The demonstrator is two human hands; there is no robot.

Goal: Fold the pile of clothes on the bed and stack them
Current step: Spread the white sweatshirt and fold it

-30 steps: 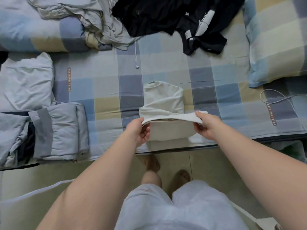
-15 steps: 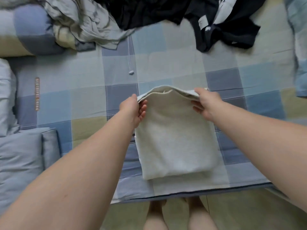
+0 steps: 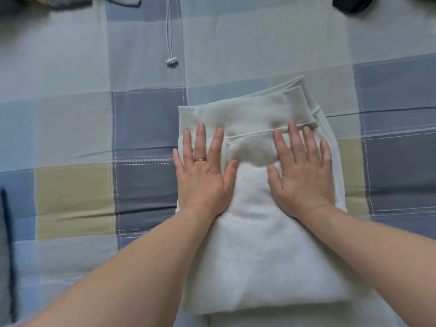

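My left hand (image 3: pixel 203 178) and right hand (image 3: pixel 304 172) press flat, fingers straight and gripping nothing, on the fuzzy cream folded garment (image 3: pixel 259 244) atop the checked bedsheet (image 3: pixel 75 128).

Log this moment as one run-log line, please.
left hand: flat on folded white garment | right hand: same | garment: lying on checked bedsheet

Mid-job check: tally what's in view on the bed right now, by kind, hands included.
Folded white garment: 1
Hands pressing flat on it, left hand and right hand: 2
White drawstring: 1
Garments cut off at the top edge, grey garment and dark garment: 2
Total: 6
Blurred fabric at the left edge: not counted.
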